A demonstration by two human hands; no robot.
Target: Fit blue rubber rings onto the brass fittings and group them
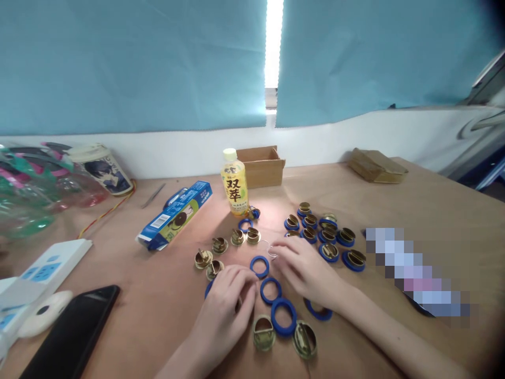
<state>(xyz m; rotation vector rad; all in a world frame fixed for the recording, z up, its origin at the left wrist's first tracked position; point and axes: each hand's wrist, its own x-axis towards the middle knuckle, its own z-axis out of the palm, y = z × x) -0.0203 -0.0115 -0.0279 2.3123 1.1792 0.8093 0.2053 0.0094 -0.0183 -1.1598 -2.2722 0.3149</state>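
Note:
My left hand rests low over the table with thumb and fingers curled together; whatever is between them is hidden. The fingertips of my right hand pinch at a thin shiny ring. Blue rings lie between and around the hands: one blue ring by the left fingertips, a larger blue ring nearer me, and another blue ring partly under the right wrist. Brass-coloured round badge-like pieces with pin backs stand near me, such as one brass piece and another brass piece.
Several brass pieces set in blue rings cluster right of my right hand. Behind are a yellow drink bottle, a cardboard box and a blue carton. A black phone and power strip lie left.

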